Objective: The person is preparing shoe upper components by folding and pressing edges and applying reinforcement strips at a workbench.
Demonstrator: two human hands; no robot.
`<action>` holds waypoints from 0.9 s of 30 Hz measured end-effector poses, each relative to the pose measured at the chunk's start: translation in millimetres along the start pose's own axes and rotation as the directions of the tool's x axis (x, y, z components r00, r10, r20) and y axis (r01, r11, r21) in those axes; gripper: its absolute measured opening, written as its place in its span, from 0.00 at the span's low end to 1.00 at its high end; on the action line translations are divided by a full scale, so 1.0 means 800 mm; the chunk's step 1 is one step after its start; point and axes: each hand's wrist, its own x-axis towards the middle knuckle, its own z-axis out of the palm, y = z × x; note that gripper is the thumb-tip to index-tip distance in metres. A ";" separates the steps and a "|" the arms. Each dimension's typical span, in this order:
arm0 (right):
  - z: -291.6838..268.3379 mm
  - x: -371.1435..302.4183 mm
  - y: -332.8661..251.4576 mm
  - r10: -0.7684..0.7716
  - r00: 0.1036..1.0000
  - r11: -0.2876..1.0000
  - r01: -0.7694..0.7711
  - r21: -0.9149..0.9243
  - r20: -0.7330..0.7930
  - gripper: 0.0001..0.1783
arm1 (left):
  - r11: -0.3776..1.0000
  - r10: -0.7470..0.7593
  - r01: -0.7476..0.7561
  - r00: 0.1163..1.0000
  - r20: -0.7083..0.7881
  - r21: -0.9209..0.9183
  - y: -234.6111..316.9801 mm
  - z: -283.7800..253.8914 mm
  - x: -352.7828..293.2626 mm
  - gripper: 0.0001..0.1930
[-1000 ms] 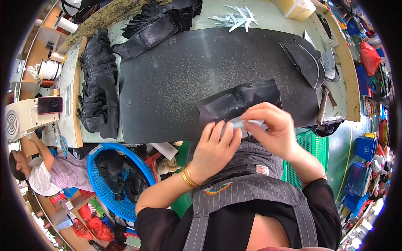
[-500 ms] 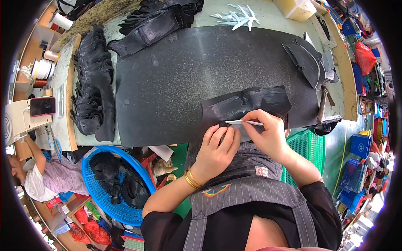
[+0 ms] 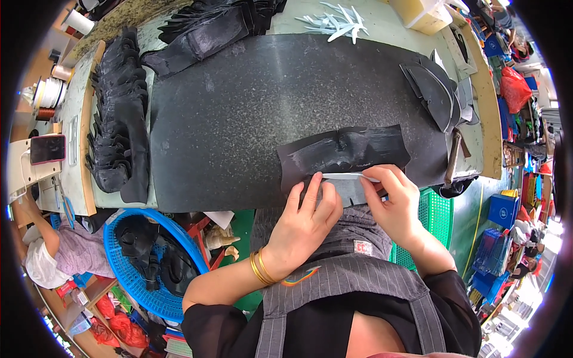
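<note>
At the near edge of the black work board (image 3: pixel 239 113) lies a black leather-like piece (image 3: pixel 346 149), creased in the middle and shiny in patches. A thin white strip (image 3: pixel 343 176) runs along its near edge, above a grey flap (image 3: pixel 351 192). My left hand (image 3: pixel 307 218) has its index fingertip on the strip's left end; the other fingers bend over the near edge, and the thumb is hidden. My right hand (image 3: pixel 394 200) pinches the strip's right end between thumb and index finger.
A row of overlapping black pieces (image 3: pixel 122 119) lies left, another black stack (image 3: pixel 209 36) at the back. White strips (image 3: pixel 337 24) lie beyond the board. Curved dark pieces (image 3: pixel 433 89) and a hammer (image 3: pixel 455 155) are right. A blue basket (image 3: pixel 113 262) stands below left; another person's arm (image 3: pixel 42 224) shows far left.
My left index finger has stretched forward onto the strip's left end. My right hand has slid along to its right end, so more of the strip shows. The whole view has shifted slightly.
</note>
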 end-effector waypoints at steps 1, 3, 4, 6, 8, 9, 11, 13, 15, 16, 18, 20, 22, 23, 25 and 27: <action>-0.001 -0.001 0.000 0.056 0.998 0.998 -0.056 0.028 0.006 0.06 | 1.000 0.022 -0.022 1.000 0.010 0.001 -0.002 -0.004 0.001 0.17; -0.002 0.002 0.001 0.125 0.992 0.991 -0.125 0.055 0.011 0.07 | 0.999 0.050 -0.050 0.998 0.023 -0.001 0.000 -0.007 0.003 0.19; 0.000 0.004 0.003 0.131 0.991 0.990 -0.131 0.055 0.006 0.07 | 0.999 0.027 -0.028 0.999 0.044 0.023 0.003 -0.006 0.005 0.22; 0.003 0.007 0.007 0.121 0.993 0.991 -0.120 0.058 -0.003 0.07 | 0.999 0.012 -0.015 0.998 0.066 0.046 0.009 -0.008 0.010 0.25; 0.006 0.012 0.011 0.131 0.991 0.989 -0.130 0.063 -0.015 0.06 | 0.997 -0.054 0.045 0.989 0.141 0.064 0.018 -0.018 0.019 0.35; 0.008 0.014 0.014 0.126 0.992 0.991 -0.126 0.044 -0.005 0.06 | 0.997 -0.050 0.040 0.989 0.142 0.068 0.024 -0.019 0.025 0.35; 0.009 0.015 0.016 0.117 0.993 0.993 -0.116 0.028 0.001 0.07 | 0.985 -0.148 0.134 0.980 0.130 0.111 0.036 -0.019 0.036 0.39; 0.005 0.011 0.018 0.014 0.999 0.979 -0.023 -0.205 -0.041 0.07 | 0.979 -0.168 0.149 0.976 0.140 0.137 0.044 -0.010 0.041 0.41; -0.004 0.011 0.022 0.090 0.996 0.987 -0.090 -0.135 -0.006 0.06 | 0.975 -0.188 0.166 0.972 0.144 0.150 0.044 -0.006 0.044 0.43; -0.009 0.009 0.024 0.177 0.984 0.982 -0.175 -0.072 0.033 0.06 | 0.975 -0.186 0.164 0.972 0.146 0.148 0.044 -0.006 0.045 0.43; -0.010 0.009 0.031 0.231 0.971 0.973 -0.232 0.007 0.059 0.06 | 0.978 -0.163 0.142 0.977 0.137 0.156 0.042 -0.006 0.046 0.44; -0.010 0.011 0.035 0.214 0.975 0.969 -0.219 0.113 0.051 0.06 | 0.980 -0.155 0.139 0.981 0.113 0.145 0.041 -0.007 0.046 0.43; -0.011 0.014 0.038 0.214 0.975 0.971 -0.219 0.100 0.059 0.06 | 0.983 -0.142 0.129 0.985 0.094 0.132 0.042 -0.007 0.049 0.43; -0.012 0.017 0.040 0.203 0.977 0.974 -0.208 0.085 0.070 0.06 | 0.982 -0.154 0.138 0.981 0.120 0.130 0.043 -0.007 0.051 0.43; -0.017 0.029 0.046 0.269 0.953 0.948 -0.288 0.135 0.141 0.06 | 0.983 -0.150 0.129 0.975 0.161 0.131 0.044 -0.008 0.054 0.42; -0.027 0.047 0.053 0.360 0.878 0.885 -0.428 0.183 0.316 0.08 | 0.982 -0.170 0.159 0.979 0.109 0.101 0.042 -0.008 0.055 0.40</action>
